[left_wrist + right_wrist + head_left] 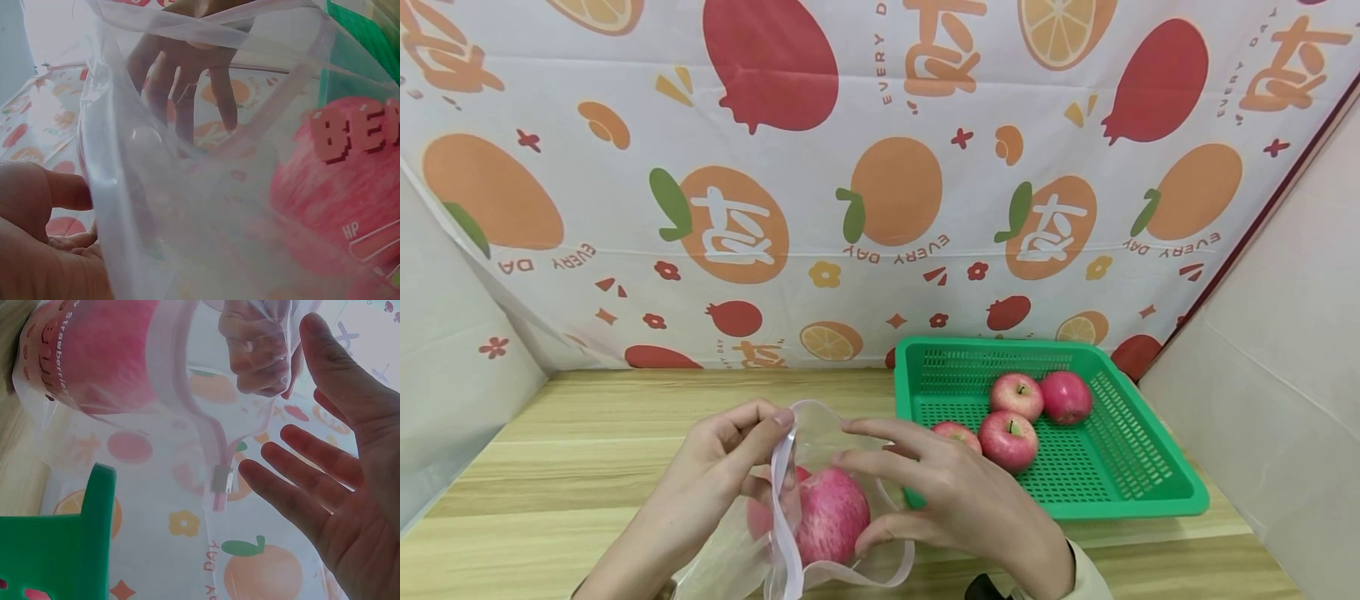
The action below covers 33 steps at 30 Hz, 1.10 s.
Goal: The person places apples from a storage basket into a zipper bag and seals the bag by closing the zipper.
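Observation:
A clear plastic zip bag (785,533) with a pale pink rim stands with its mouth spread. My left hand (711,467) pinches the left side of that rim between thumb and fingers. A red apple (833,518) shows at the mouth, and more red shows through the plastic behind it. My right hand (958,496) is at the right of the mouth, fingers spread and fairly straight, fingertips close to the apple and far rim. In the right wrist view its palm is bare, and a slider (222,479) hangs at the rim's end. Printed lettering (356,134) marks the bag.
To the right sits a green perforated basket (1150,507) with several apples (1009,440) grouped in its left and middle part. The wooden tabletop (587,467) lies under everything. A fruit-printed cloth (895,192) hangs as the back wall, with pale panels (1285,375) at the sides.

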Each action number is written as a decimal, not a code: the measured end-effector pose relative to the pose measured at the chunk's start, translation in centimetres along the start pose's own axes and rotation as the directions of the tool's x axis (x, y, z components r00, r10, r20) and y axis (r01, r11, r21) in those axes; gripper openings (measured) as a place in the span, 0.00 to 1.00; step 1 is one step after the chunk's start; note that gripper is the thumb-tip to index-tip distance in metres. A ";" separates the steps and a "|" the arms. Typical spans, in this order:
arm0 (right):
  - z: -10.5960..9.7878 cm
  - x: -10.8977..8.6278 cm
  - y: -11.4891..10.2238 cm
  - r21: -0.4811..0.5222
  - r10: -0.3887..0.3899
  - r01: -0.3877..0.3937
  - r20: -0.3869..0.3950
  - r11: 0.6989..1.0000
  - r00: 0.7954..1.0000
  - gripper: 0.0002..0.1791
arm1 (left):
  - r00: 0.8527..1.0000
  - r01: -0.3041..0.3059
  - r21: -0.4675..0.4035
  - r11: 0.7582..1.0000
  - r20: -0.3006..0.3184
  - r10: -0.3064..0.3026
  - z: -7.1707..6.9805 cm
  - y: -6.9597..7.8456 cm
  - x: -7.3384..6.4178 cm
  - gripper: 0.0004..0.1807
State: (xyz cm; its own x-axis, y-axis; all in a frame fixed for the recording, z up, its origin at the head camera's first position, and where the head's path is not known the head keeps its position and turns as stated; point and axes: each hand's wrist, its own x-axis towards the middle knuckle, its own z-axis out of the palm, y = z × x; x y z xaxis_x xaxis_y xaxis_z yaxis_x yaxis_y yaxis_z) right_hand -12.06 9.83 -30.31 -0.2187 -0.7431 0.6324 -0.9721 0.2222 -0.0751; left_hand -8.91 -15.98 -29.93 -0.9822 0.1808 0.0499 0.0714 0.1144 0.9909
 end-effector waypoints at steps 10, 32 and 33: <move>-1.2 -0.6 1.1 -0.005 0.030 -0.030 -0.038 1.000 0.999 0.36 | 1.000 -0.015 -0.005 1.000 -0.001 0.015 -0.2 -0.5 0.2 0.14; -4.1 -2.5 3.9 -0.016 0.129 -0.133 -0.143 0.991 0.981 0.31 | 1.000 -0.006 -0.004 1.000 0.012 0.006 0.0 -0.4 0.1 0.15; -4.2 -2.5 4.0 -0.011 0.134 -0.137 -0.147 0.990 0.980 0.31 | 1.000 -0.008 -0.004 1.000 0.013 0.008 0.0 -0.5 0.1 0.15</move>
State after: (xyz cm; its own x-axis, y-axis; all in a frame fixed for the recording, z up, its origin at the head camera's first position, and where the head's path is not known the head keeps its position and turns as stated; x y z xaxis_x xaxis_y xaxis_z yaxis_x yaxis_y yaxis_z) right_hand -15.05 15.24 -28.98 -0.3325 -0.6055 0.7231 -0.9319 0.3290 -0.1531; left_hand -9.08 -16.05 -30.38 -0.9793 0.1945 0.0560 0.0783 0.1087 0.9910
